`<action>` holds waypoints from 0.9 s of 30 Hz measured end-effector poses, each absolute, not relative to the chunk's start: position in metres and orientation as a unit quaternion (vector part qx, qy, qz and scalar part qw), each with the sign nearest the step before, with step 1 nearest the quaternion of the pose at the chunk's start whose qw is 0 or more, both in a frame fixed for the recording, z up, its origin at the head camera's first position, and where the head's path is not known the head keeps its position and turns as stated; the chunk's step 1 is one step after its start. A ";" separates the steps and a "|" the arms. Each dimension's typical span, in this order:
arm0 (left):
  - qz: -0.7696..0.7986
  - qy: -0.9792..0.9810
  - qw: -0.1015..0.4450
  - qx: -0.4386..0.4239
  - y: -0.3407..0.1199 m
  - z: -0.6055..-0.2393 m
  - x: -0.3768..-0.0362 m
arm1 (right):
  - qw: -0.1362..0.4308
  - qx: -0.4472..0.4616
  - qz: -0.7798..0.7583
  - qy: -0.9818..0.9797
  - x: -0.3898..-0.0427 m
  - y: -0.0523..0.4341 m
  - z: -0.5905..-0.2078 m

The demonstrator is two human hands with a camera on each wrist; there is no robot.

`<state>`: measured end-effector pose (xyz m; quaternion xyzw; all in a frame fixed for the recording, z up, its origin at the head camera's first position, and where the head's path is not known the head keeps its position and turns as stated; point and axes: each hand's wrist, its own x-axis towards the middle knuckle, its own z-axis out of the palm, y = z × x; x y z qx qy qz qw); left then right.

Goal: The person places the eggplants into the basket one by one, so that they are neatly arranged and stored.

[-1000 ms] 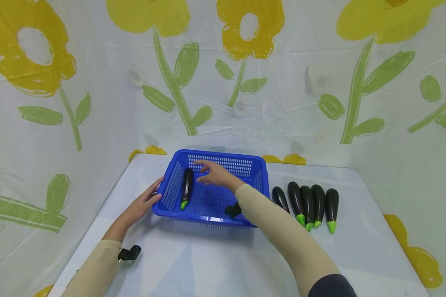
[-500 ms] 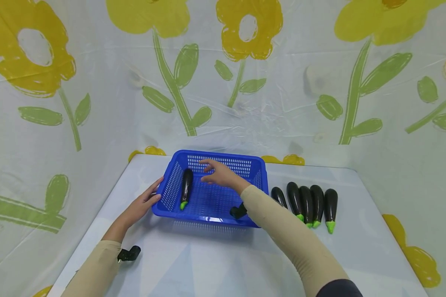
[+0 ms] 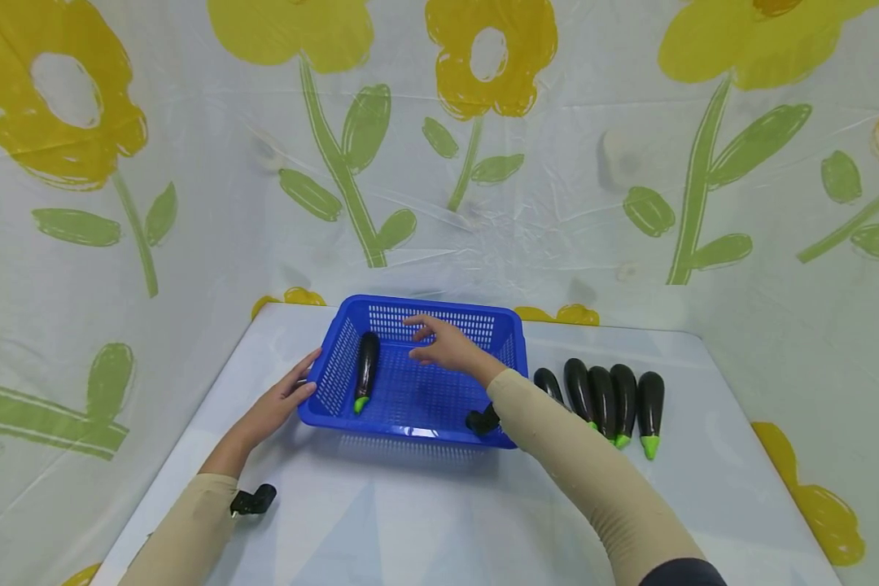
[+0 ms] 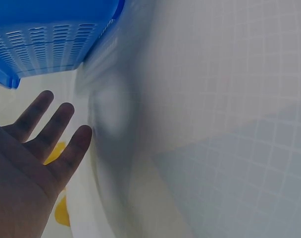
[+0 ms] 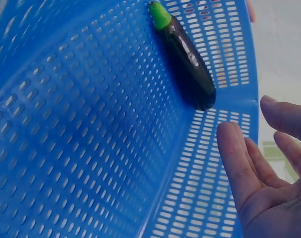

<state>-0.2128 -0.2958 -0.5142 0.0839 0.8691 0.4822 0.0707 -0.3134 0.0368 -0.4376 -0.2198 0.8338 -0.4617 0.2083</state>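
Note:
A blue slotted basket point(image 3: 509, 342) stands on the white table point(image 3: 410, 513). One dark eggplant point(image 3: 367, 368) with a green stem end lies inside it along the left wall, also seen in the right wrist view as the eggplant point(image 5: 187, 57) against the basket wall point(image 5: 91, 148). My right hand point(image 3: 443, 343) hovers over the basket's middle with loose fingers point(image 5: 239, 163), holding nothing. My left hand point(image 3: 282, 400) rests flat by the basket's left outer wall, fingers point(image 4: 51, 134) straight beside the basket point(image 4: 51, 39).
Several more eggplants point(image 3: 608, 399) lie in a row on the table right of the basket, stems toward me. A flower-print sheet point(image 3: 630, 163) hangs behind and at both sides. Small black wrist cameras point(image 3: 253, 500) sit on both forearms.
My right hand has drawn back to the right, away from the eggplant in the basket. The left hand and the basket have stayed put.

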 end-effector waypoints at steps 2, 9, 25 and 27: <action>0.483 0.869 0.074 0.085 -0.296 -0.514 -0.213 | 0.210 -0.220 -0.463 0.833 -0.313 0.040 -0.438; 0.490 0.865 0.073 0.086 -0.296 -0.512 -0.213 | 0.209 -0.215 -0.463 0.834 -0.311 0.049 -0.435; 0.484 0.868 0.078 0.080 -0.296 -0.512 -0.212 | 0.195 -0.209 -0.461 0.840 -0.305 0.070 -0.431; 0.483 0.868 0.078 0.080 -0.296 -0.512 -0.212 | 0.192 -0.204 -0.459 0.843 -0.304 0.072 -0.429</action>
